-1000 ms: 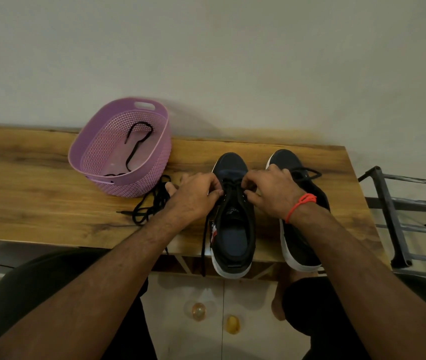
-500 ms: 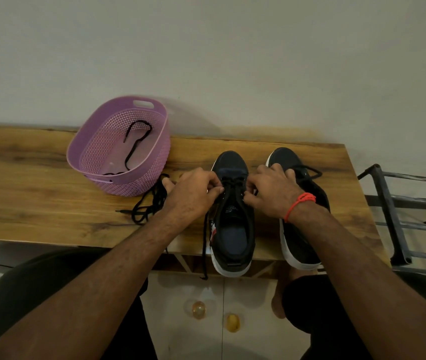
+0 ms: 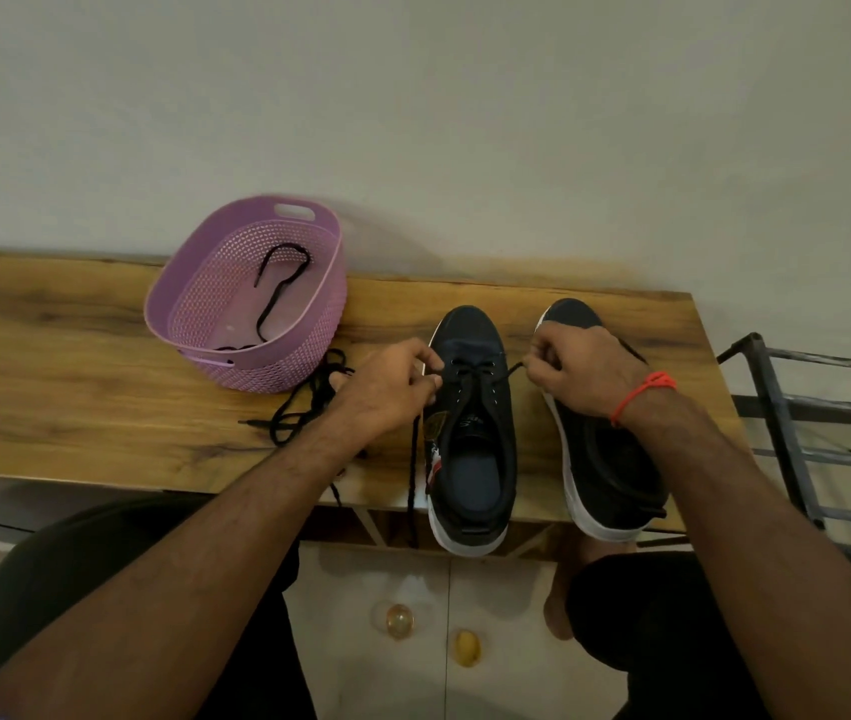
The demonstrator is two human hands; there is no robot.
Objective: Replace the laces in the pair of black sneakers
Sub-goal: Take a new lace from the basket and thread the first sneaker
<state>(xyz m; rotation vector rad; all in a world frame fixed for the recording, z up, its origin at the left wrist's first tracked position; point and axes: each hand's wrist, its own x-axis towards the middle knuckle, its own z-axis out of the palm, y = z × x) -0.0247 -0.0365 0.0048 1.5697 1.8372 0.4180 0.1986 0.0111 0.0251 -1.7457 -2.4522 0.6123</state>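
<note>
Two black sneakers with white soles stand side by side on the wooden table, toes toward the wall. The left sneaker (image 3: 470,449) has a black lace (image 3: 470,370) threaded through its front eyelets. My left hand (image 3: 387,389) pinches one end of that lace at the shoe's left side, and the rest of this end hangs over the table's front edge. My right hand (image 3: 579,374) pinches the other end, pulled out to the right. The right sneaker (image 3: 605,470) lies partly under my right wrist.
A purple perforated basket (image 3: 195,309) stands at the back left with one black lace (image 3: 278,283) inside. A loose bundle of black laces (image 3: 304,407) lies on the table (image 3: 75,407) in front of it. A dark metal rack (image 3: 787,423) stands to the right.
Both hands have drawn apart from the middle of the left sneaker, pulling the lace ends outward to either side so the lace lies across the front eyelets.
</note>
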